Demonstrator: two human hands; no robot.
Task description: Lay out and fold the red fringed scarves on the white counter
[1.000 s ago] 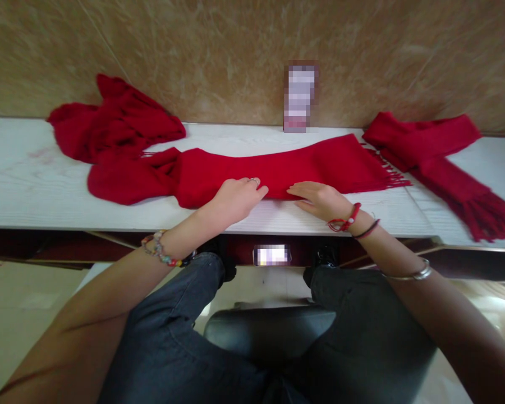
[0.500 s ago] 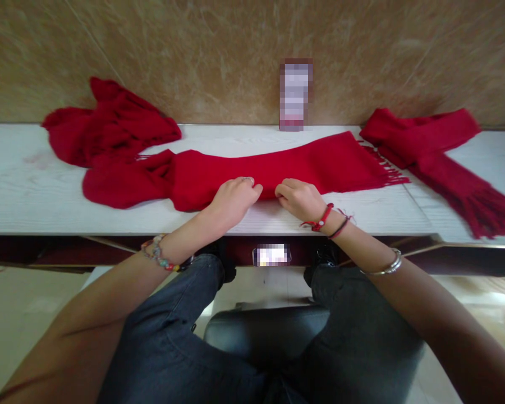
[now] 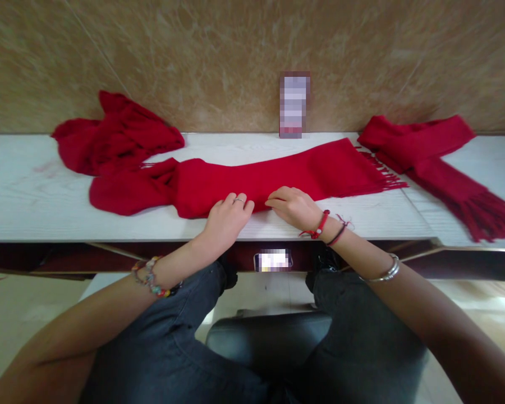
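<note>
A long red scarf (image 3: 311, 168) lies stretched from left to right on the white table (image 3: 29, 202), its fringe at the right end. My left hand (image 3: 226, 217) sits at the scarf's near edge, fingers curled onto the cloth, a ring on one finger. Just to the right, my right hand (image 3: 295, 206) pinches the same near edge with bent fingers. The two hands are close together near the scarf's middle. Bracelets are on both wrists.
A crumpled red scarf (image 3: 118, 134) lies at the back left, touching the long one's left end. Another red scarf (image 3: 425, 148) with fringe lies at the right. A small upright box (image 3: 293, 104) leans on the brown wall. A dark stool (image 3: 269, 336) is between my knees.
My right hand has slid left along the scarf's near edge towards my left hand and its fingers have bent. My left hand has drawn back slightly to the edge and curled.
</note>
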